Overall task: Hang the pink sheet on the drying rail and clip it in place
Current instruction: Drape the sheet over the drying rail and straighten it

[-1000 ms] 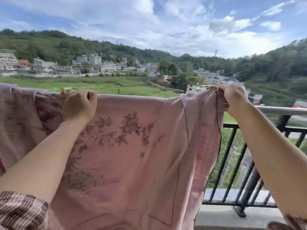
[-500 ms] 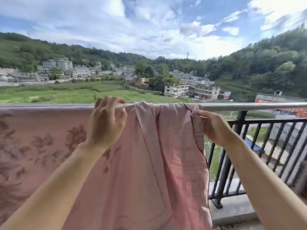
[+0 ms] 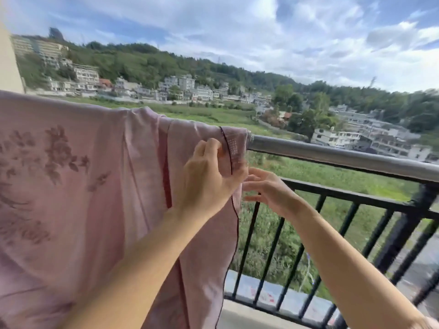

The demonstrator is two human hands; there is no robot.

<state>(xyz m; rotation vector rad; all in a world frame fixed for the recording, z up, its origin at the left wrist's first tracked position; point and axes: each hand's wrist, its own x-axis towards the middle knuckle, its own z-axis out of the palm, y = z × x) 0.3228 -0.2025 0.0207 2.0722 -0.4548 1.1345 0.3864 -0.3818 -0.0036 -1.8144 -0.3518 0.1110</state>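
The pink sheet (image 3: 83, 186), printed with dark flowers, hangs over the grey metal drying rail (image 3: 332, 156) and covers its left part. Its dark-trimmed right edge runs down just left of the bare rail. My left hand (image 3: 209, 181) pinches that edge a little below the rail, fingers closed on the cloth. My right hand (image 3: 268, 188) is just to the right of the edge, fingers spread, with its fingertips at the cloth; it holds nothing. No clip is in view.
A black balcony railing (image 3: 356, 198) with vertical bars stands below the rail, on a concrete ledge (image 3: 249, 314). A beige wall edge (image 3: 9, 62) is at the far left. Fields, houses and wooded hills lie beyond.
The view has turned and tilted. My left hand has moved right, from the sheet's top to its right edge. My right hand has let go of that edge and dropped lower, fingers spread.
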